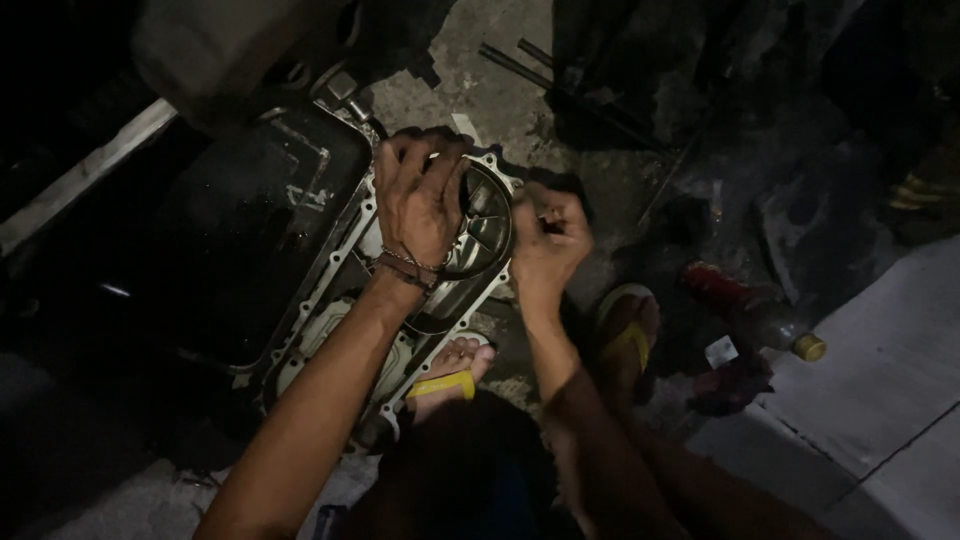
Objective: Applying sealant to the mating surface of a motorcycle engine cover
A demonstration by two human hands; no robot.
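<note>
Head view shows the left hand [420, 200] spread flat on the metal engine cover [480, 225], whose length runs toward the lower left, while the right hand [548, 240], fisted around something unseen, touches its right rim.

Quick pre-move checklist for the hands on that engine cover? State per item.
1. Left hand spread flat on the metal engine cover: ok.
2. Right hand closed at the cover's right edge: ok; what it grips: cannot tell.
3. Cover lying flat on the ground: ok.
4. Foot in yellow sandal touching the cover's lower edge: not ok.
5. Black tray left of the cover, clear of both hands: ok.
6. Lighting: not ok, dim.
</note>
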